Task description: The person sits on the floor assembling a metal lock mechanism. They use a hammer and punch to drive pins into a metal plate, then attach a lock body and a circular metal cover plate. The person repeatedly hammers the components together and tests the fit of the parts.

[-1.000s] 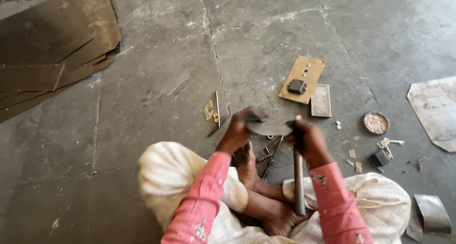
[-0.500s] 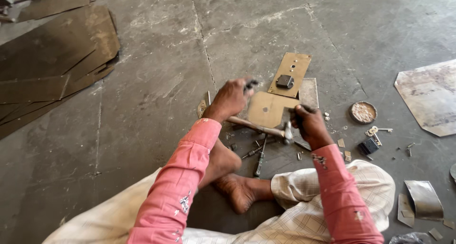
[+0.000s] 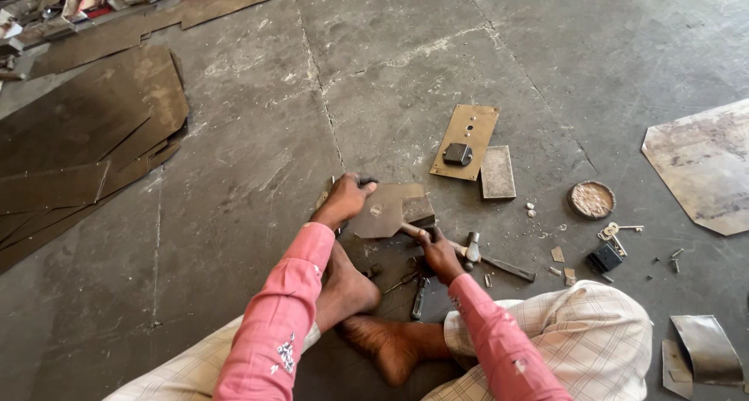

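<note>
1. Two hands work on the floor: the left hand (image 3: 349, 197) presses a brown metal plate (image 3: 384, 211), fingers curled over its left edge.
2. Right hand (image 3: 438, 251), near the plate, grips a hammer (image 3: 460, 247) by its handle.
3. Farther right lies a second plate (image 3: 468, 136) bearing a black lock.

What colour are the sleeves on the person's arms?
Pink, with a small white print on the left sleeve; the right sleeve matches. The head view shows it.
</note>
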